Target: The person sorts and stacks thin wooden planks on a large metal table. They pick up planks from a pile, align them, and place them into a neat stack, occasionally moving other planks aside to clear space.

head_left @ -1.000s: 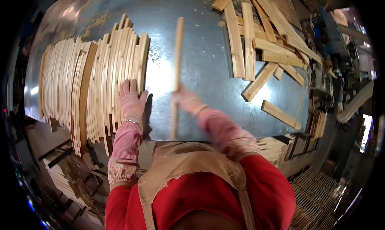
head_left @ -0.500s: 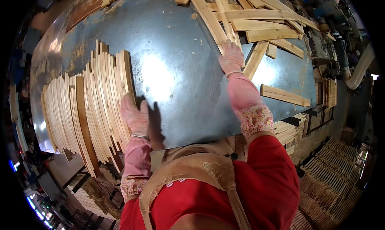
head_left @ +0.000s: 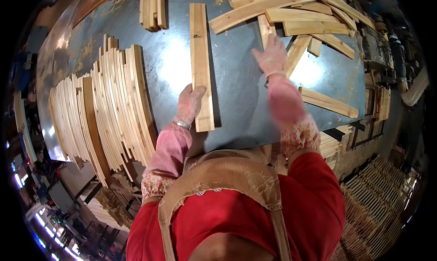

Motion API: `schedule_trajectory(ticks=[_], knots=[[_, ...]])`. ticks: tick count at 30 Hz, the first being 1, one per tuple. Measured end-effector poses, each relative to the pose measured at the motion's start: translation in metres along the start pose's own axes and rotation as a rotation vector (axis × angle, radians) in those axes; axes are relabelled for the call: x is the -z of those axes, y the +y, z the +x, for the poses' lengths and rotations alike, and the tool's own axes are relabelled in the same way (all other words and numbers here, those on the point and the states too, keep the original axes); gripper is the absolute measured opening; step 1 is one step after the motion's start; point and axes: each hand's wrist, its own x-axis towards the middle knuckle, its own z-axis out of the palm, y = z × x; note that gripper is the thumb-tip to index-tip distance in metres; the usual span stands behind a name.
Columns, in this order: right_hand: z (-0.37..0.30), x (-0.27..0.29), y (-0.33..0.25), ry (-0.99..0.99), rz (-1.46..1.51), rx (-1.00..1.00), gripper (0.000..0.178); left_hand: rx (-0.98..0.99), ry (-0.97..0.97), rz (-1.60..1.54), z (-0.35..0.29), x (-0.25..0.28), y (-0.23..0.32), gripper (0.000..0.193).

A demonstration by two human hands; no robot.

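Note:
A long flat wooden board [head_left: 200,56] stands out from the metal table in front of me, its long side pointing away. My left hand [head_left: 189,105], in a thin glove, grips its left edge near the close end, thumb on top. Farther right, my gloved right hand [head_left: 271,55] has its thumb and fingers apart. Its fingertips are at a board [head_left: 266,27] in the loose pile; whether they touch it I cannot tell. On the left, many narrow wooden strips [head_left: 116,92] stand packed side by side in a row.
Crossed loose boards [head_left: 314,27] cover the table's far right. A single board [head_left: 328,102] lies near the right edge of the metal table [head_left: 241,106]. A small bundle of strips [head_left: 152,8] is at the far side. Stacked wood [head_left: 378,202] stands lower right.
My left hand has left the row of strips, moved right and taken hold of a board. My right hand has shifted slightly right and away, its fingers more spread.

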Motion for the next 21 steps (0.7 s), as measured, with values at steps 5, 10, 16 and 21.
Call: schedule_trajectory(ticks=[5, 10, 16, 21], knots=[[0.042, 0.010, -0.014, -0.228, 0.134, -0.307, 0.087, -0.295, 0.498, 0.890, -0.072, 0.057, -0.023, 0.044], [-0.005, 0.011, -0.036, -0.156, 0.578, -0.323, 0.076, -0.588, 0.593, 1.261, -0.143, 0.135, -0.086, 0.040], [-0.118, 0.008, -0.045, -0.369, 1.543, -0.424, 0.051, -0.565, 0.374, 0.730, -0.151, 0.103, -0.085, 0.042], [-0.210, -0.010, -0.054, -0.809, 1.817, -0.606, 0.052, -0.491, 0.262, 0.772, -0.088, 0.040, -0.029, 0.046]])
